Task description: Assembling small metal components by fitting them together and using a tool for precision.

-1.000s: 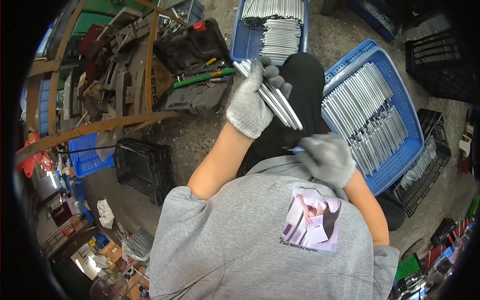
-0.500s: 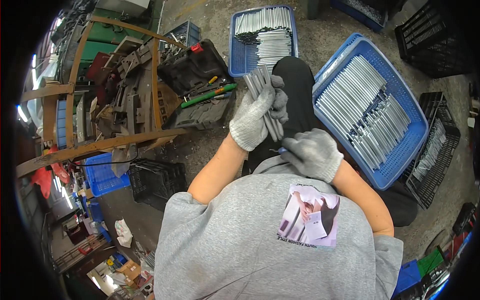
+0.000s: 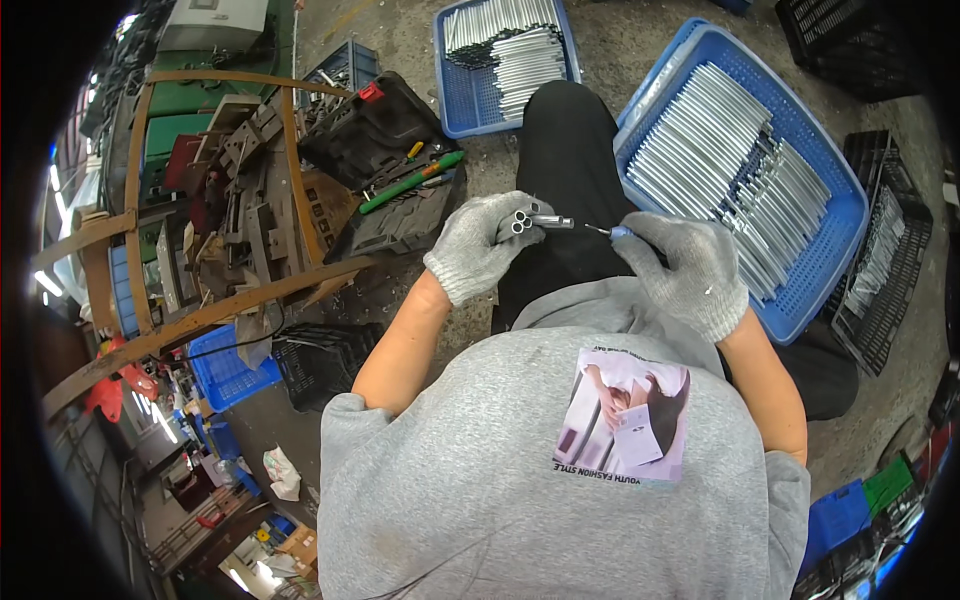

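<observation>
My left hand, in a grey knit glove, is closed round several metal tubes. Their open round ends face toward me and the right. In my gloved right hand is a small blue-handled tool, pinched between the fingers. Its thin metal tip points left at the tubes, with a short gap between them. Both hands are above my lap, over the dark trousers. The far ends of the tubes are hidden by the left glove.
On my right stands a blue plastic basket with rows of silver tubes. A second blue basket of tubes lies ahead. To the left are an opened black tool case, a green-handled tool and a rusty metal frame. Black crates stand at far right.
My left hand has turned the tubes from upright to nearly level, their ends now toward the right hand. The right hand has moved up and right, its tool now pointing at them.
</observation>
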### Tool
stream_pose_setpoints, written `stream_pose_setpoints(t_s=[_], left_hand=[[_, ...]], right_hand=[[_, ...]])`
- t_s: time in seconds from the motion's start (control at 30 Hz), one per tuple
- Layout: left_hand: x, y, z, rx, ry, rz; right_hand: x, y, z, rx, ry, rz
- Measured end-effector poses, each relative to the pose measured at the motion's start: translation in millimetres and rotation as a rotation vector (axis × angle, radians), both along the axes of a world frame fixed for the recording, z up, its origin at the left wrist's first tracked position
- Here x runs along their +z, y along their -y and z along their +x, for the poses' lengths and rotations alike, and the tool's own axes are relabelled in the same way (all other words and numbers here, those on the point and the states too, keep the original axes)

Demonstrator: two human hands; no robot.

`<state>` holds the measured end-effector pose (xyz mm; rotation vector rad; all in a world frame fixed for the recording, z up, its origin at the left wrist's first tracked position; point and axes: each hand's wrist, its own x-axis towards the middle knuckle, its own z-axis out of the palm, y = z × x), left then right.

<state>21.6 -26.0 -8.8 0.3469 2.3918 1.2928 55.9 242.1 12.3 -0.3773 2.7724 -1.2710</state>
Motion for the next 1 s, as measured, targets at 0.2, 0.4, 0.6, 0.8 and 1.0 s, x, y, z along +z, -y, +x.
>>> stream_pose_setpoints(t_s=[0.2,0.4,0.6,0.8,1.0], left_hand=[[-5.4,1.9,0.6,-0.097,-0.165,-0.118],[5.5,0.8,3.0,-0.177,-0.192,-0.222],[2.2,1.0,8.0,-0.182,-0.299,-0.218],[4.3,-1.5,9.7,-0.170,-0.463,-0.226],[5.1,0.4,8.3,-0.205,-0.511,-0.233]], right_hand=[[0.4,1.6,2.1,0.037,-0.016,0.041],[-7.3,4.0,-0.5,0.088,-0.058,0.061],[-13.3,8.4,0.7,0.079,-0.084,0.166],[-7.4,13.5,1.2,0.080,-0.016,0.129],[-8.1,15.6,-3.0,0.047,0.151,0.181]])
